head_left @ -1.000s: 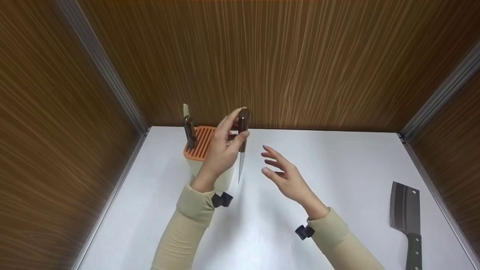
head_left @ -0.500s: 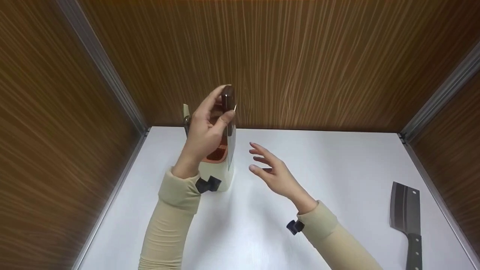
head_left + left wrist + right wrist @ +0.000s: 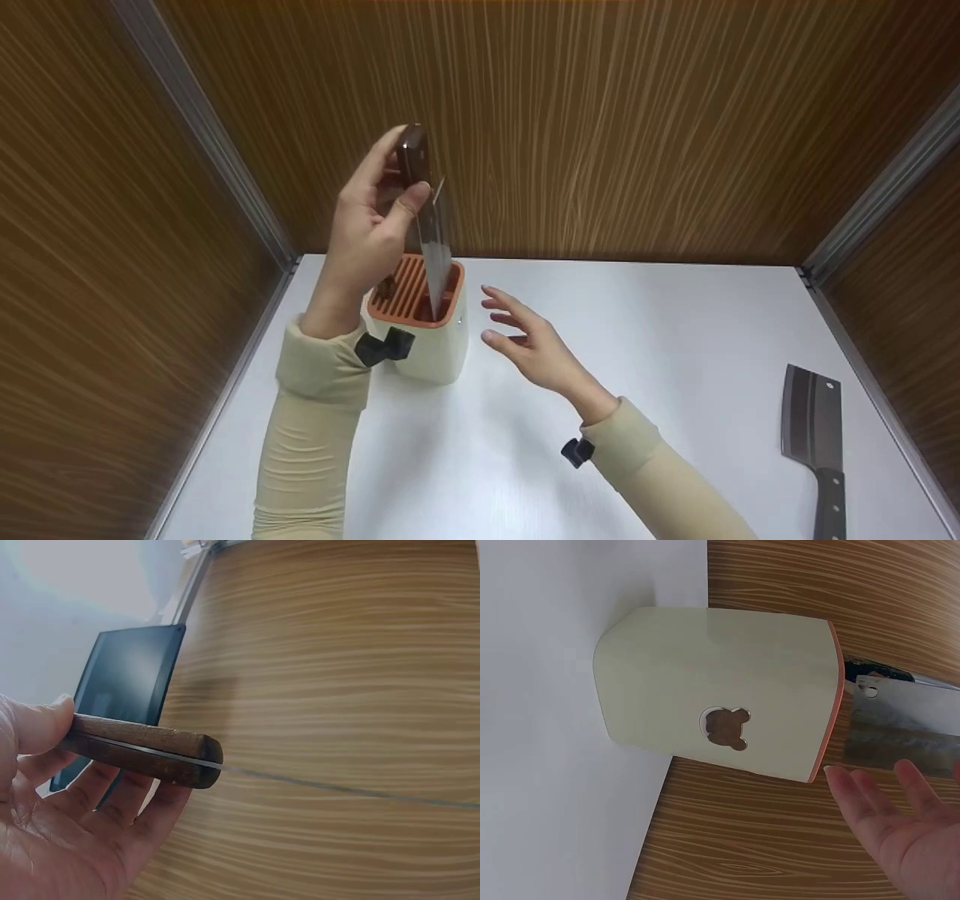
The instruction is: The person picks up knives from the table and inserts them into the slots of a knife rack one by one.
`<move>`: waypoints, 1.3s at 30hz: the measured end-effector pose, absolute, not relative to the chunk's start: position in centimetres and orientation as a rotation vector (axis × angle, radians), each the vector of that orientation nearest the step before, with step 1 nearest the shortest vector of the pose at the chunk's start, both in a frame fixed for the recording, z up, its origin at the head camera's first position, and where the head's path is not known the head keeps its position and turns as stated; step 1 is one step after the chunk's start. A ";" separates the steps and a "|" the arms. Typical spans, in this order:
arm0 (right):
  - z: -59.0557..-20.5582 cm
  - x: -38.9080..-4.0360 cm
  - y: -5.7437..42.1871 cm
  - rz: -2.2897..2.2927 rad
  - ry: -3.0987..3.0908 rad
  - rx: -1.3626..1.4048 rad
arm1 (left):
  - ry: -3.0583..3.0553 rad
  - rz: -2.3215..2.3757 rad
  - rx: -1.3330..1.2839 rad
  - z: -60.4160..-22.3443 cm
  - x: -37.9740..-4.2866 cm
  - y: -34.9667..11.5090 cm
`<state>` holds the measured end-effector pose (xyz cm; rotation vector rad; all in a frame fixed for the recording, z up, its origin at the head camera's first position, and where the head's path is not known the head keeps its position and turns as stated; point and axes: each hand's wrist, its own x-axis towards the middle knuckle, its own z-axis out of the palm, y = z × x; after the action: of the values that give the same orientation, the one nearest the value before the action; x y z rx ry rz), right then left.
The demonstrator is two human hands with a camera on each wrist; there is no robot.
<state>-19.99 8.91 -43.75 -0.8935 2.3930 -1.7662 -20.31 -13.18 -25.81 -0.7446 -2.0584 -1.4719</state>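
Note:
My left hand (image 3: 367,217) grips the dark wooden handle of a cleaver (image 3: 435,259), whose blade points down. In the head view the blade's lower end overlaps the larger opening on the right of a cream knife block (image 3: 420,356) with an orange slotted top. The right wrist view shows the broad blade (image 3: 907,720), with a hole in its corner, close over the block's orange rim. Thumb and fingers wrap the brown handle (image 3: 142,750) in the left wrist view. Holding nothing, my right hand (image 3: 540,349) hovers right of the block, fingers loosely bent.
A second cleaver (image 3: 812,424) with a dark riveted handle lies at the right of the white table (image 3: 675,337). A knife handle (image 3: 385,288) in the block's left slots is mostly hidden by my left hand. Wood-patterned walls (image 3: 562,127) enclose the back and sides.
My left hand has risen and moved left with the cleaver, bringing the blade from beside the block to over its top. My right hand has shifted slightly left.

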 end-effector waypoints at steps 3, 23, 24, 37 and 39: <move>-43.8 -20.2 8.6 -1.776 2.385 -0.913 | -2.051 -1.454 -0.708 -25.6 -20.5 -13.7; -44.2 -20.7 5.7 -1.699 2.358 -0.993 | -2.058 -1.364 -0.641 -26.1 -22.0 -15.9; -44.3 -20.7 5.7 -1.694 2.359 -0.995 | -2.063 -1.365 -0.636 -26.2 -22.1 -15.9; -45.0 -20.5 5.6 -1.698 2.346 -0.988 | -2.132 -1.449 -0.559 -27.4 -23.0 -16.7; -44.9 -20.4 5.5 -1.697 2.346 -0.977 | -2.140 -1.453 -0.549 -27.9 -23.2 -16.9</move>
<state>-20.41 5.49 -44.93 -0.9765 2.3460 -1.6974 -23.23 -16.87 -27.95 -0.5490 -2.1396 -1.4534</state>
